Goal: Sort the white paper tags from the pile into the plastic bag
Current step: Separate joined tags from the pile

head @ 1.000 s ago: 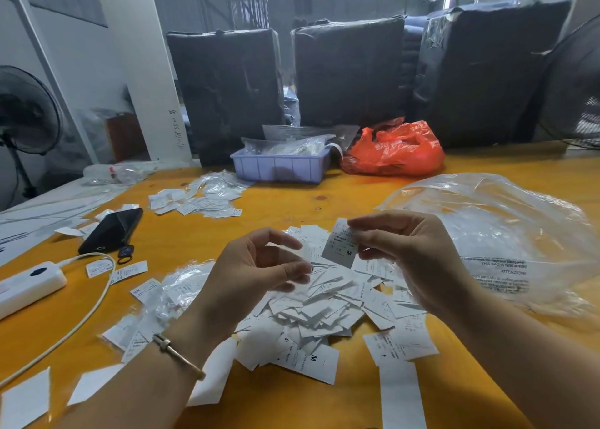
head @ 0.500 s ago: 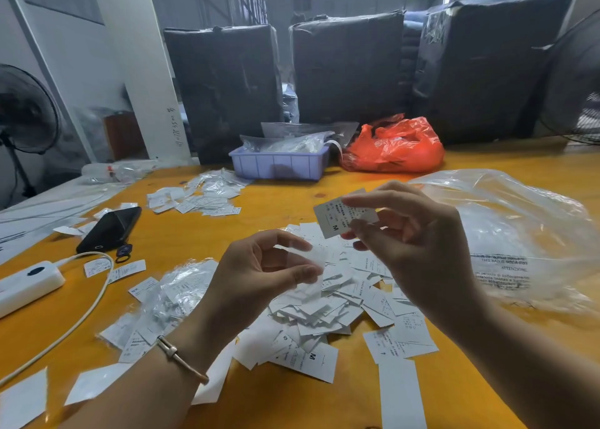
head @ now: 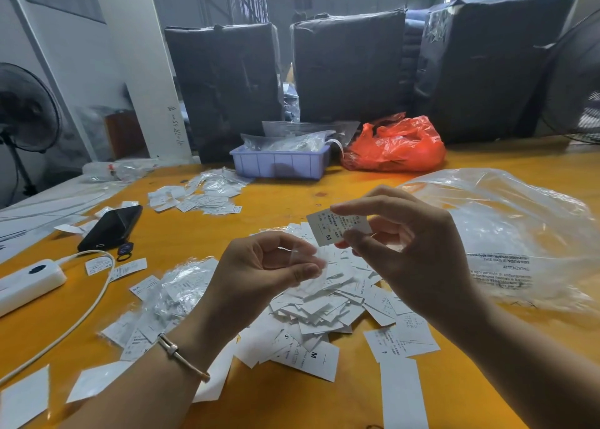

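Note:
A pile of white paper tags (head: 328, 308) lies on the yellow table (head: 269, 201) in front of me. My right hand (head: 412, 253) pinches one white tag (head: 331, 228), printed with an M, and holds it above the pile. My left hand (head: 259, 272) pinches a small clear plastic sleeve (head: 311, 266) just left of that tag. A large clear plastic bag (head: 506, 233) lies crumpled on the table to the right of my right hand.
A black phone (head: 110, 227), a white power strip (head: 29, 282) with its cable, and small bagged tags (head: 168, 302) lie to the left. A blue tray (head: 279, 163) and an orange bag (head: 394, 146) stand at the back, before black wrapped bundles.
My right hand has lifted the M tag up from the pile and turned its printed face toward me. My left hand has stayed over the pile, pinching the clear sleeve.

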Tool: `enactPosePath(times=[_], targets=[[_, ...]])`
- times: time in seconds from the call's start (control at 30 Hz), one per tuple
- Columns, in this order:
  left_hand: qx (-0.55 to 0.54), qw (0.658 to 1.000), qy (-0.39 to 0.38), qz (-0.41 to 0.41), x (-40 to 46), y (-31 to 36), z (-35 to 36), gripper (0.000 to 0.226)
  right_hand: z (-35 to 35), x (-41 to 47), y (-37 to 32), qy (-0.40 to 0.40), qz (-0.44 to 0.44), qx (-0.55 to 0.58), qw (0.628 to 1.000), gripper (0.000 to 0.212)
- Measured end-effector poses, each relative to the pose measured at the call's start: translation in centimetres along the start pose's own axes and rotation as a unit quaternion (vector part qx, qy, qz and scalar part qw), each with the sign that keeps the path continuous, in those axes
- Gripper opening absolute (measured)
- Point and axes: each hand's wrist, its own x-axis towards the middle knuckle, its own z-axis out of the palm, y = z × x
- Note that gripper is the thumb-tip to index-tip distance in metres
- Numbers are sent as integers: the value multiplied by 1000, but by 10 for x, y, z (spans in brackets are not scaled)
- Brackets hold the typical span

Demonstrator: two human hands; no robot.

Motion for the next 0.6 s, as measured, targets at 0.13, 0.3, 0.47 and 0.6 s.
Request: enactPosePath(times=[0.13,0.3,0.47,0.6], targets=[[-12,1000,4,5,-1,0,0,28,0,0,-2,-1,2,6,1000,29],[-15,1000,3,6,-1,0,0,28,0,-1,-4,-7,2,7,1000,29],[-9,1000,-2,8,-1,-1,-1,29,2,-2,-4,-8,-29,-46,998,22],[-6,1000,-1,8,0,0,0,28,2,-2,-3,-13,-45,-66,997,25]])
